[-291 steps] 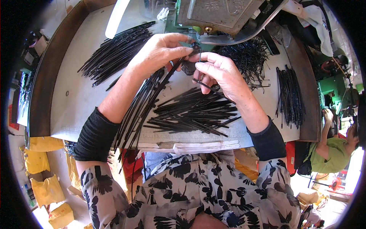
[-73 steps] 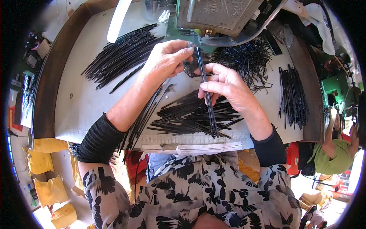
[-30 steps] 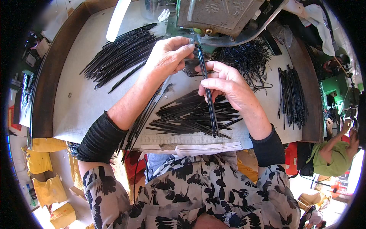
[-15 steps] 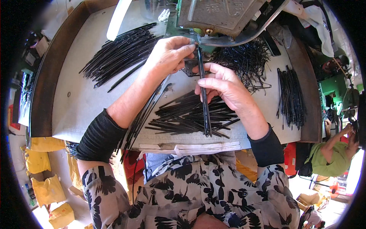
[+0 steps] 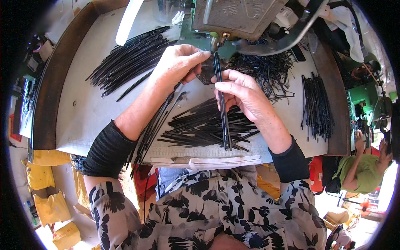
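Note:
My right hand (image 5: 243, 92) pinches a long, thin black strip (image 5: 225, 125) between thumb and fingers. It runs from beneath the machine's tip down toward the table's front edge. My left hand (image 5: 180, 62) is closed at the strip's upper end, thumb pressed to the fingers; whatever it holds is too small to make out. Above both hands sits a grey metal machine head (image 5: 237, 18), its short spindle (image 5: 215, 42) at the strip's top. Under the strip lies a loose, crossing pile of black strips (image 5: 196, 125).
A neat bundle of black strips (image 5: 129, 58) lies back left, and a tangled heap of thin black pieces (image 5: 271, 71) back right. Another bundle (image 5: 317, 108) rests by the right rim (image 5: 339, 116). Several strips overhang the front edge. Another person (image 5: 360, 171) sits far right.
The machine's spindle has come down into view above the strip, and the curved arm beside its head has shifted. My left fingers have drawn slightly down and left; my right hand still grips the strip.

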The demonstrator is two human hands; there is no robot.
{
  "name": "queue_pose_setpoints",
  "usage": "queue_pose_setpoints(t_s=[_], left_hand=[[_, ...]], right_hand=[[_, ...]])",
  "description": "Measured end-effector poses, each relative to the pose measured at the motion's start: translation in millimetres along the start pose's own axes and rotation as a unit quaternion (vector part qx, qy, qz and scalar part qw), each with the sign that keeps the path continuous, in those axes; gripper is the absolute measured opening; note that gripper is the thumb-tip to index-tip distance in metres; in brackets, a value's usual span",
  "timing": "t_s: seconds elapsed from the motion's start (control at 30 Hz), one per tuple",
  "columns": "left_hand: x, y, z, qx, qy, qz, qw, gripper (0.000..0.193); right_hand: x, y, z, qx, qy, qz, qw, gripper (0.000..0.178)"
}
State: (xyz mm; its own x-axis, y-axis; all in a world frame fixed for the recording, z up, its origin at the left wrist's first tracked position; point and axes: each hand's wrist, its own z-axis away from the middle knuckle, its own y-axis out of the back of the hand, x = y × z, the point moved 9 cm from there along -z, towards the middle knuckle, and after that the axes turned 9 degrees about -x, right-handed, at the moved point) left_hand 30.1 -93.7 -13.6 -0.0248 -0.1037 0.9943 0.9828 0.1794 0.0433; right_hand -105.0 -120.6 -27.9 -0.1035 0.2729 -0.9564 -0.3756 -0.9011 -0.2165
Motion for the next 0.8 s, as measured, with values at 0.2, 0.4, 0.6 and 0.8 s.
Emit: queue_pose_setpoints(t_s=[0.2,0.4,0.6,0.8], left_hand=[[1,-1,0,-0.014,-0.006,0.016,1.0,0.025],[6,-5,4,-0.034,-0.01,0.042,0.999,0.027],[2,-10,3,-0.058,0.01,0.05,0.997,0.027],[-1,-10,0,-0.054,0.004,0.086,0.995,0.022]], right_hand=[[-4,1,-1,0.025,0.02,-0.004,0.999,0.025],[-9,2,-3,0.031,0.046,-0.026,0.998,0.022],[-10,6,-7,0.022,0.059,-0.028,0.998,0.024],[-12,4,-8,0.025,0.057,-0.009,0.998,0.025]])
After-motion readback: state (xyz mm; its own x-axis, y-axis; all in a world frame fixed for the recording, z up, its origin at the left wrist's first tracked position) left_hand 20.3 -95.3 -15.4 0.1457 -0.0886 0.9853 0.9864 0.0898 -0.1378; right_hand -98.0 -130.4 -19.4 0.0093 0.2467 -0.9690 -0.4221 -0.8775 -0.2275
